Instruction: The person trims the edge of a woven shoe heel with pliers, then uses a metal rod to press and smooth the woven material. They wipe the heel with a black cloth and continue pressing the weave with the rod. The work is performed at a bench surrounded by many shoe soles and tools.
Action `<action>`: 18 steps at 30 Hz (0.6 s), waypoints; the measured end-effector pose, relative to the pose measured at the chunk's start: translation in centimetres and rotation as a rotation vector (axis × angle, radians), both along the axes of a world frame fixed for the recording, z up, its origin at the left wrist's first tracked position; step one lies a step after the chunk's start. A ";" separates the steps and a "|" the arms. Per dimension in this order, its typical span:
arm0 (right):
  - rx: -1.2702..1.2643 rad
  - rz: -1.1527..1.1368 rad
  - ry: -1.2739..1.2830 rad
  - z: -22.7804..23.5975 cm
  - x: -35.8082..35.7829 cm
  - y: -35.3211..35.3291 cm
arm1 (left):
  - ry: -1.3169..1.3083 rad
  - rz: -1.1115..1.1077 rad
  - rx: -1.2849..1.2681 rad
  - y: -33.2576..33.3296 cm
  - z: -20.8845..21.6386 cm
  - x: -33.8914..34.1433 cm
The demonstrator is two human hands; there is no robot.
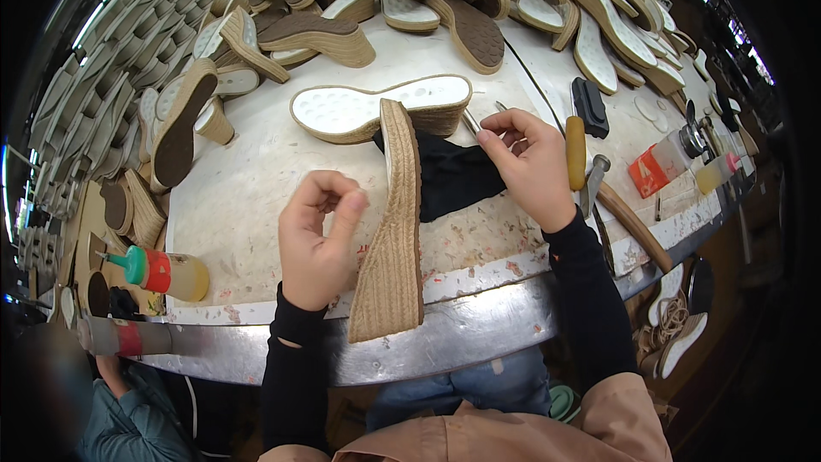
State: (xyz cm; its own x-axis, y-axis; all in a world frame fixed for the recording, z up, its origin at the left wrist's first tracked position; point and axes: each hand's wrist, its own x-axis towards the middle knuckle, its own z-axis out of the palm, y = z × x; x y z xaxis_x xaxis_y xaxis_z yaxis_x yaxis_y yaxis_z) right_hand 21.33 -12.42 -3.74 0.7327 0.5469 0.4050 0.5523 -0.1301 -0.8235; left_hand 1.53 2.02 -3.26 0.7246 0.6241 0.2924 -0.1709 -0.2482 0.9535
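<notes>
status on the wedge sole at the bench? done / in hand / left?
Done: rope wrap already covers the visible side of the wedge sole standing on edge. In hand: left hand beside it, fingers pinched; right hand on the black cloth. Left: another sole waits behind, a large pile of soles beyond.
</notes>
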 end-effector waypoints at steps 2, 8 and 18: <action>-0.029 -0.016 0.025 0.0 0.2 -0.1 | 0.005 0.036 -0.068 0.5 -0.1 -0.4; -0.290 -0.052 -0.129 -0.3 0.4 -0.6 | 0.010 0.271 0.081 0.3 -0.3 -0.2; -0.368 0.063 0.142 -0.5 0.8 -0.8 | 0.160 -0.145 -0.230 -0.5 0.9 -1.2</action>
